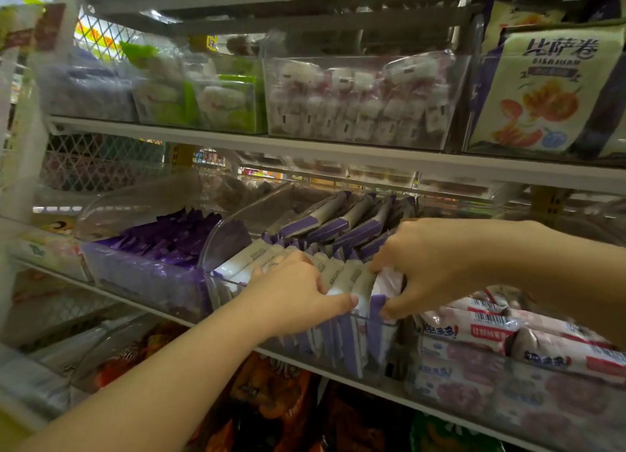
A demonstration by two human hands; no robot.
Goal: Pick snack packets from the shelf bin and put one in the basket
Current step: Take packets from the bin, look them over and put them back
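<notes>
A clear plastic shelf bin (233, 235) on the middle shelf holds several white-and-purple snack packets (342, 275) standing in rows. My left hand (294, 292) reaches in from the lower left, its fingers curled over the front packets and its thumb pressed on a packet's white top. My right hand (430, 265) comes from the right, with fingers and thumb pinching a front packet at the bin's right side. No basket is in view.
A bin of dark purple packets (162, 245) stands to the left, a bin of pink-and-white packets (501, 333) to the right. The shelf above carries clear bins of white sweets (359, 102) and a chip bag (542, 89). Orange bags (271, 387) sit below.
</notes>
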